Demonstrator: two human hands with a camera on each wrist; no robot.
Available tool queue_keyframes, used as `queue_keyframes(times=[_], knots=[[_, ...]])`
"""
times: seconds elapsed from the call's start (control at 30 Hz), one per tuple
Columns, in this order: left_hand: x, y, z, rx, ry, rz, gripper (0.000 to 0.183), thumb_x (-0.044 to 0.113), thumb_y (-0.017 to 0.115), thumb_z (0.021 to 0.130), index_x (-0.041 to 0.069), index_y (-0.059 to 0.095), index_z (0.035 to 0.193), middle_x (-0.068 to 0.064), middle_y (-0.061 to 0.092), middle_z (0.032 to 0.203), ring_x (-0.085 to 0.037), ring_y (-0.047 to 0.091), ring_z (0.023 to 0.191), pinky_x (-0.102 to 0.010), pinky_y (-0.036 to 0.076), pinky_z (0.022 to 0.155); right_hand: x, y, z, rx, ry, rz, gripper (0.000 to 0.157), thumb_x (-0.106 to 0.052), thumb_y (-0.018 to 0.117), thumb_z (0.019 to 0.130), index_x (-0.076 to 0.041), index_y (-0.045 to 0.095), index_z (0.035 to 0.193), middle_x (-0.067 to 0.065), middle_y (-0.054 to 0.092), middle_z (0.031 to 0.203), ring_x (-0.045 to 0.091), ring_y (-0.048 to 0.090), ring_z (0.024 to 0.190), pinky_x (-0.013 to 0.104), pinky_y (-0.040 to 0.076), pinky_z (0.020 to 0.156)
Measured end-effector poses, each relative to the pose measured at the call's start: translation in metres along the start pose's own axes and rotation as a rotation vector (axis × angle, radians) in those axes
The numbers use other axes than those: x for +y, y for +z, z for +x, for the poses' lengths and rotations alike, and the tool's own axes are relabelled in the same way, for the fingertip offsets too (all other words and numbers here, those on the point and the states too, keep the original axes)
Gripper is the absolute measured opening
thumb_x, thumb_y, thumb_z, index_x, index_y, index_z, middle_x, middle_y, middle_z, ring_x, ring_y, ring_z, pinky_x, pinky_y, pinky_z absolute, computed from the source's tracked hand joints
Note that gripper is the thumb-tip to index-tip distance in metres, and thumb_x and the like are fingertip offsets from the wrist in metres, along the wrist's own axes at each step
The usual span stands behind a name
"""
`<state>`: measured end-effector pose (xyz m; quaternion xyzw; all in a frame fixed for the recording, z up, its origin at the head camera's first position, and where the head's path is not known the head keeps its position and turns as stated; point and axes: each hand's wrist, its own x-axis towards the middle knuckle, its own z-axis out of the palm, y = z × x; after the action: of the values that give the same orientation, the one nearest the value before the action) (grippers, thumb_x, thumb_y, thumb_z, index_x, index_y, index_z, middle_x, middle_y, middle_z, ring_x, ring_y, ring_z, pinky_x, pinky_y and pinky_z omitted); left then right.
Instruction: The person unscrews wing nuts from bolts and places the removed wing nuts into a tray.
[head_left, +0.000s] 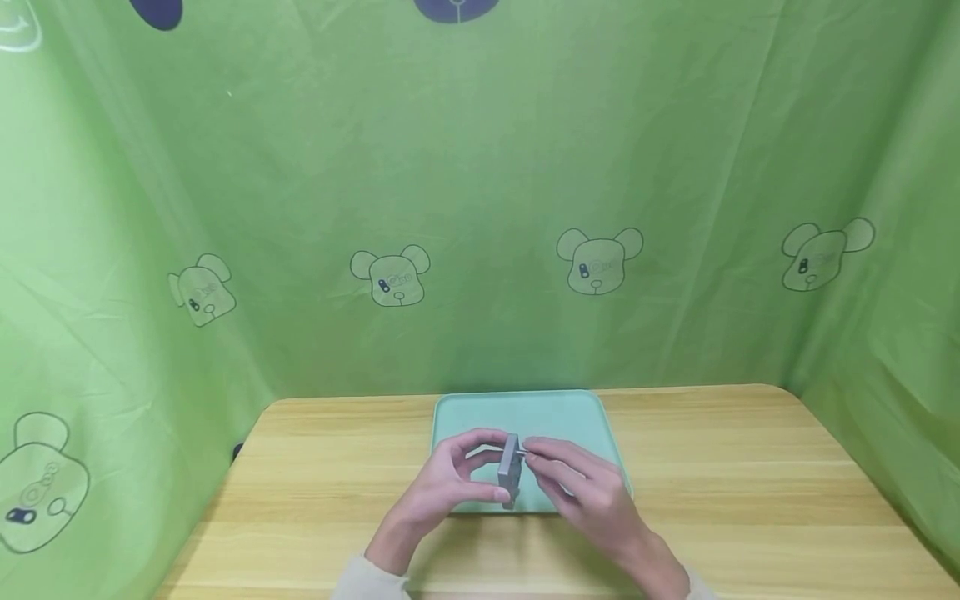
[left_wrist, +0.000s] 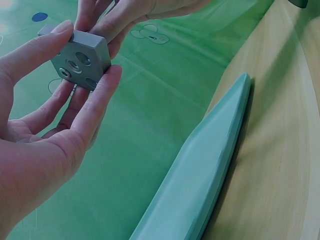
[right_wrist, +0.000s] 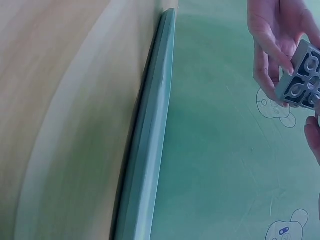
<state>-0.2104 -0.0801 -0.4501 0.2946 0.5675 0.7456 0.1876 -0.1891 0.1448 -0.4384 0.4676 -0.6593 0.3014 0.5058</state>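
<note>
Above the tray, my left hand [head_left: 450, 482] grips a small grey metal block [head_left: 507, 468] by its edges, thumb on one side and fingers on the other. Several round holes show in the block [left_wrist: 80, 61] in the left wrist view, some with metal rings inside. From the right, my right hand [head_left: 596, 492] pinches a thin silvery pin or screw [head_left: 521, 452] against the block's right face. How deep the pin sits cannot be seen. The right wrist view shows the block's recessed face [right_wrist: 303, 77], with right-hand fingers [right_wrist: 313, 137] at the frame's edge.
A light teal tray [head_left: 525, 408] lies under both hands on the wood-grain table [head_left: 337, 467]. Green cloth [head_left: 480, 167] printed with bear heads hangs behind the table and along both sides.
</note>
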Motion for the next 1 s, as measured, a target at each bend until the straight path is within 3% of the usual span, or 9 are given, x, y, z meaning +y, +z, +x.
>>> queue_keyframes(times=[0.23, 0.4, 0.57, 0.67, 0.8, 0.9, 1.0], knots=[[-0.001, 0.0, 0.0, 0.005, 0.008, 0.0, 0.063, -0.001, 0.084, 0.08, -0.004, 0.056, 0.136, -0.015, 0.058, 0.134, -0.033, 0.06, 0.123, -0.037, 0.062, 0.095, 0.001, 0.001, -0.001, 0.006, 0.032, 0.014, 0.017, -0.009, 0.065, 0.101, 0.003, 0.078, 0.099, 0.019, 0.075, 0.101, 0.032, 0.075, 0.084, 0.029, 0.064, 0.085], [-0.002, -0.002, 0.001, 0.034, 0.013, 0.024, 0.063, -0.002, 0.084, 0.079, -0.003, 0.057, 0.136, -0.018, 0.056, 0.136, -0.037, 0.058, 0.126, -0.041, 0.059, 0.1, 0.0, 0.001, -0.005, -0.009, 0.184, 0.072, 0.016, -0.013, 0.076, 0.093, -0.001, 0.077, 0.104, 0.018, 0.075, 0.106, 0.031, 0.075, 0.089, 0.026, 0.062, 0.091], [-0.002, -0.002, 0.001, 0.084, 0.016, 0.076, 0.064, -0.008, 0.083, 0.076, -0.002, 0.058, 0.135, -0.018, 0.055, 0.138, -0.036, 0.055, 0.129, -0.043, 0.058, 0.103, -0.003, -0.001, -0.009, -0.03, 0.491, 0.202, 0.037, 0.002, 0.084, 0.08, -0.003, 0.074, 0.115, 0.013, 0.074, 0.115, 0.029, 0.074, 0.098, 0.026, 0.062, 0.091], [-0.002, -0.001, 0.002, 0.098, 0.013, 0.088, 0.067, -0.012, 0.083, 0.073, -0.002, 0.058, 0.134, -0.018, 0.054, 0.139, -0.035, 0.054, 0.132, -0.046, 0.059, 0.101, -0.004, -0.005, -0.009, -0.04, 0.785, 0.349, 0.034, 0.003, 0.078, 0.087, -0.006, 0.072, 0.12, 0.01, 0.074, 0.116, 0.025, 0.074, 0.098, 0.031, 0.065, 0.084], [-0.002, 0.001, 0.003, 0.095, 0.021, 0.121, 0.07, -0.017, 0.082, 0.069, -0.001, 0.058, 0.133, -0.018, 0.053, 0.138, -0.034, 0.053, 0.133, -0.049, 0.06, 0.098, -0.003, -0.011, -0.007, -0.056, 1.162, 0.552, 0.027, -0.012, 0.069, 0.099, 0.001, 0.068, 0.123, 0.016, 0.072, 0.116, 0.025, 0.075, 0.096, 0.039, 0.066, 0.083], [-0.003, 0.003, 0.004, 0.087, 0.043, 0.174, 0.07, -0.018, 0.081, 0.068, -0.001, 0.058, 0.132, -0.019, 0.054, 0.137, -0.034, 0.052, 0.133, -0.048, 0.06, 0.097, -0.001, -0.014, -0.006, -0.104, 1.322, 0.67, 0.038, -0.019, 0.068, 0.1, 0.009, 0.064, 0.125, 0.024, 0.07, 0.117, 0.031, 0.074, 0.097, 0.043, 0.066, 0.082], [-0.002, 0.004, 0.003, 0.083, 0.058, 0.225, 0.07, -0.018, 0.081, 0.069, 0.0, 0.058, 0.132, -0.018, 0.055, 0.137, -0.034, 0.052, 0.133, -0.047, 0.06, 0.099, 0.001, -0.014, -0.006, -0.152, 1.42, 0.751, 0.043, -0.022, 0.068, 0.1, 0.012, 0.062, 0.126, 0.026, 0.07, 0.116, 0.037, 0.073, 0.099, 0.045, 0.066, 0.083]])
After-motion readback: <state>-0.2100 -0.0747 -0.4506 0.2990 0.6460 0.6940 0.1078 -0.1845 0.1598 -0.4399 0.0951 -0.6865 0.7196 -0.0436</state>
